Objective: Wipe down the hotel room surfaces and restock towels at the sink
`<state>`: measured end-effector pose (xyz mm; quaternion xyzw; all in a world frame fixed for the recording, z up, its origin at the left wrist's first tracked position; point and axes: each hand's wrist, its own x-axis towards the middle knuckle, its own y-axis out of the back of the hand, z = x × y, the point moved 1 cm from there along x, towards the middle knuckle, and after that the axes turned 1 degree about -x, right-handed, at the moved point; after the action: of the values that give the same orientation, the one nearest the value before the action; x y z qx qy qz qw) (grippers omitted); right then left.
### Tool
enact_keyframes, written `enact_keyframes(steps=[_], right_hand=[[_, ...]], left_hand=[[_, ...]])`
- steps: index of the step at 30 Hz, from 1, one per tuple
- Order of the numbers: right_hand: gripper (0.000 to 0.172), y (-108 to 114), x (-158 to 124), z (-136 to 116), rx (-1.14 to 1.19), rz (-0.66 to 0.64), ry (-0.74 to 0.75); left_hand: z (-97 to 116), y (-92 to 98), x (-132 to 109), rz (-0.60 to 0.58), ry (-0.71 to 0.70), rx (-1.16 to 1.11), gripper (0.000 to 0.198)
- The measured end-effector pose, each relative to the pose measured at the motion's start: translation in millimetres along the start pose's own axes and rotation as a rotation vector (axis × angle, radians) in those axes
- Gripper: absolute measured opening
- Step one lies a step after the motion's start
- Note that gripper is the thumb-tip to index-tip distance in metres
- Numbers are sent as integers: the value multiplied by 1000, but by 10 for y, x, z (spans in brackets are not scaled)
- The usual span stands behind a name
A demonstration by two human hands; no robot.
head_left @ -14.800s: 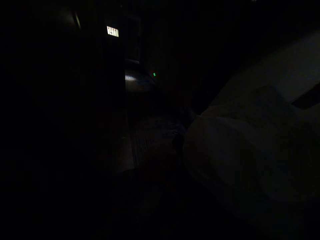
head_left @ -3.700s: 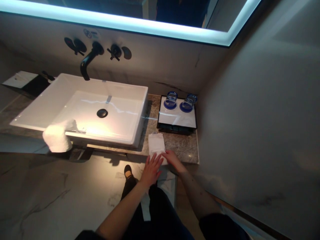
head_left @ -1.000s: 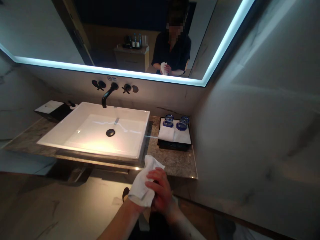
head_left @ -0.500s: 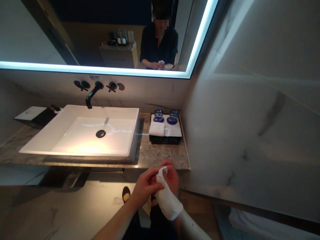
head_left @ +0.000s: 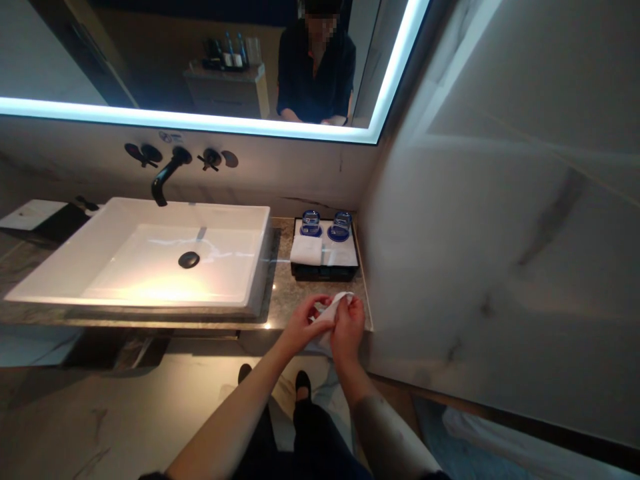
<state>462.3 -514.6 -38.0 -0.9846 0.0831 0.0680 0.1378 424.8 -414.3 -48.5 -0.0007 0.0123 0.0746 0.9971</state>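
A small white cloth (head_left: 327,315) is bunched up between my two hands, over the counter's front edge. My left hand (head_left: 304,327) has its thumb and fingers closed on the cloth's left side. On the other side, my right hand (head_left: 349,328) pinches the top of it, and its fingers hide part of the fabric. Just beyond my hands stands a black tray (head_left: 325,272) with a white top. Two blue glasses, one on the left (head_left: 311,223) and one on the right (head_left: 340,227), sit on it behind a folded white towel (head_left: 307,250).
A white rectangular basin (head_left: 220,233) stands on the stone counter (head_left: 285,293) under a black wall tap (head_left: 167,175). At the far left is a black box (head_left: 50,223) with a pale top. A lit mirror (head_left: 200,127) hangs above, and a marble wall (head_left: 465,233) bounds the right side.
My hands have moved up and forward to the counter edge. The cloth, which earlier lay over my right wrist and hand, is now bunched between my fingers. The view has shifted slightly.
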Motion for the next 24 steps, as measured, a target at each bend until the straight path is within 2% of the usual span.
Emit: enact_keyframes(steps=[2, 3, 5, 7, 8, 10, 12, 14, 16, 18, 20, 22, 24], right_hand=[[32, 142, 28, -108, -93, 77, 97], [32, 228, 55, -157, -143, 111, 146], [33, 397, 144, -214, -228, 148, 215], [35, 531, 284, -201, -272, 158, 216], [36, 575, 375, -172, -274, 150, 192], [40, 613, 588, -94, -240, 115, 110], [46, 591, 809, -37, -197, 80, 35], [51, 538, 989, -47, -202, 59, 29], [51, 489, 1094, -129, -237, 50, 98], [51, 478, 1123, -230, -258, 49, 184], [50, 523, 1107, -268, -288, 44, 237], [51, 626, 1083, -168, -368, 27, 245], [52, 775, 1072, 96, -494, 6, 223]], left_hand=[[44, 57, -133, -44, -1, 192, 39], [63, 110, -216, -97, 47, 285, 27], [92, 271, -372, -235, 246, 404, 6], [123, 496, -453, -306, 439, 428, 7], [138, 623, -446, -290, 488, 420, 12], [159, 868, -330, -156, 493, 391, 23], [172, 1053, -122, 77, 433, 289, 33], [193, 1142, 101, 306, 346, 93, 39], [237, 1149, 276, 452, 219, -112, 43], [278, 1116, 371, 507, 100, -221, 44], [251, 1081, 397, 516, 35, -237, 44], [95, 1050, 381, 511, 40, -205, 42], [-203, 1012, 347, 506, 102, -29, 36]])
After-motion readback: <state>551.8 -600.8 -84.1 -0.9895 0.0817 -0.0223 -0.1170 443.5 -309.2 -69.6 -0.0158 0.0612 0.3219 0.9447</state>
